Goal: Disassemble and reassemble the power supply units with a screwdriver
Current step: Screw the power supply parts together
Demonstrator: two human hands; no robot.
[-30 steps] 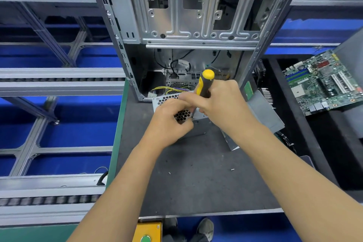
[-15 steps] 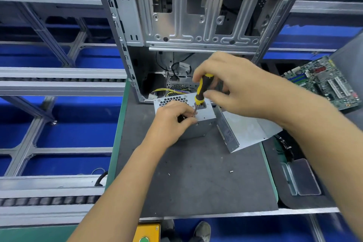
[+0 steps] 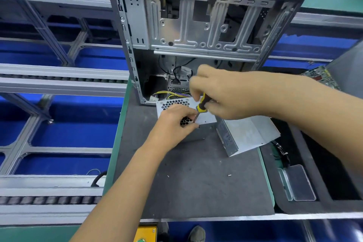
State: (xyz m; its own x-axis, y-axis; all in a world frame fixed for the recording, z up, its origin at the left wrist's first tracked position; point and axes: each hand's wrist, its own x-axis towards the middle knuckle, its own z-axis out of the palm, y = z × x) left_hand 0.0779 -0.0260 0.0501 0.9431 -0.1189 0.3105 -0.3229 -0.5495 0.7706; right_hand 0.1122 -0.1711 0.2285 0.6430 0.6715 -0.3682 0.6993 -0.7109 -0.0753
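Observation:
A silver power supply unit (image 3: 206, 119) with a honeycomb grille sits on the dark mat in front of the open computer case (image 3: 196, 31). My left hand (image 3: 174, 124) rests on its top and grips it, fingers curled by the screwdriver's shaft. My right hand (image 3: 224, 92) holds the yellow-and-black screwdriver (image 3: 201, 107) upright, its tip down on the unit's top face near my left fingers. The unit's loose metal cover (image 3: 247, 135) lies tilted just to the right. Yellow wires (image 3: 169, 94) run from the unit into the case.
Two small screws (image 3: 229, 175) lie loose on the grey mat (image 3: 196, 182). A small metal tray (image 3: 298, 182) sits in the black foam bin at the right. A green circuit board (image 3: 322, 76) lies at the far right. Conveyor rails (image 3: 59, 82) run along the left.
My right hand shifted from beside the handle to above it, and now grips the screwdriver from the top. The handle's top is now covered. My left hand stayed on the unit.

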